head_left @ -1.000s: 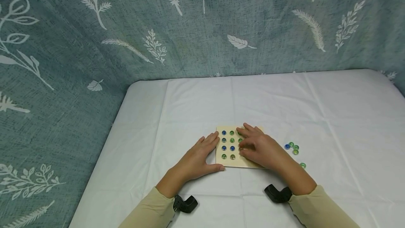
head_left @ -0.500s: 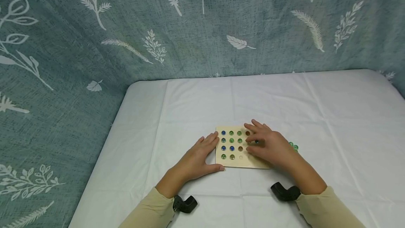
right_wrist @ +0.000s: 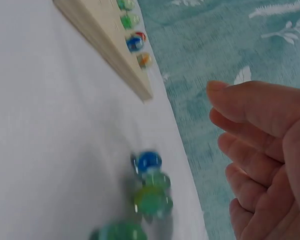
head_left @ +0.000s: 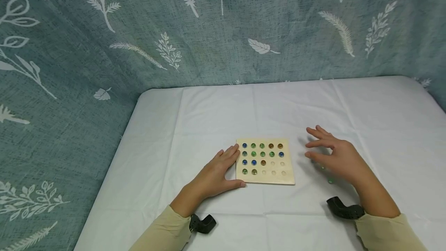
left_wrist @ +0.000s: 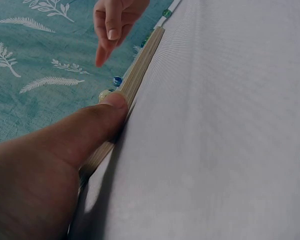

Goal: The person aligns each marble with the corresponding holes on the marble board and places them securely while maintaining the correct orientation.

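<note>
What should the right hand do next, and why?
Probably lower the right hand and pinch one of the loose glass beads beneath it. It hovers open and empty over that cluster, the square wooden peg board has bare hollows in its lower right, and the left hand rests against the board's edge.

Even, soft light fills the head view, shadows faint. The right wrist view blurs the loose green and blue glass beads point(right_wrist: 149, 187) at lower centre.

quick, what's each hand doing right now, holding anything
Left hand: open, fingers and thumb resting against the wooden board.
Right hand: open, holding nothing, above the loose glass beads.
</note>
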A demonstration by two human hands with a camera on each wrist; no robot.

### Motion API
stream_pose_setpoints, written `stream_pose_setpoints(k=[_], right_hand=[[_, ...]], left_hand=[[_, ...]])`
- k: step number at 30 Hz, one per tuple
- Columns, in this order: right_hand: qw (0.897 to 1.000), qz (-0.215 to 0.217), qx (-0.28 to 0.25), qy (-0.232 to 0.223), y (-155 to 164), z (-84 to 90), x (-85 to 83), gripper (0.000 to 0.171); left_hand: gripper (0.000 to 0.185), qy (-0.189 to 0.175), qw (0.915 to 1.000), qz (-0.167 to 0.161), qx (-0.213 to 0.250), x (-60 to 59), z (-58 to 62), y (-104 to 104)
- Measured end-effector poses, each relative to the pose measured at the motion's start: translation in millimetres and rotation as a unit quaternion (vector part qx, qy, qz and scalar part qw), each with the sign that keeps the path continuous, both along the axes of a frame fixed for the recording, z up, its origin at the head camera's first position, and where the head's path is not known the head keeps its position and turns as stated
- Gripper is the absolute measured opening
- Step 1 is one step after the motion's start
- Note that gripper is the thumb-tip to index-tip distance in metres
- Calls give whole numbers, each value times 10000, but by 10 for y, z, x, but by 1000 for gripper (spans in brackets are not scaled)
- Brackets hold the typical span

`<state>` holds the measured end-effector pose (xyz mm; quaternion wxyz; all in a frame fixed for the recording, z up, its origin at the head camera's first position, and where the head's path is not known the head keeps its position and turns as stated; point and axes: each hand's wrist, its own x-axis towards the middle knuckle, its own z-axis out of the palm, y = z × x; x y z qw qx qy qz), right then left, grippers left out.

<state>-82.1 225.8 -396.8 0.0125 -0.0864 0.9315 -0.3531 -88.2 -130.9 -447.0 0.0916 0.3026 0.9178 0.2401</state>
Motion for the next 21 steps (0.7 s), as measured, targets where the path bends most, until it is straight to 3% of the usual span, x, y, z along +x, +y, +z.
stream_pose_setpoints(k=[10, 21], right_hand=[[9982, -468, -4, -364, 297, -99, 7, 42], [9969, -444, -125, -636, 395, -200, 11, 46]], left_hand=[[97, 2, 10000, 36, 61, 4, -2, -5], [97, -49, 10000, 44, 17, 7, 3, 10]])
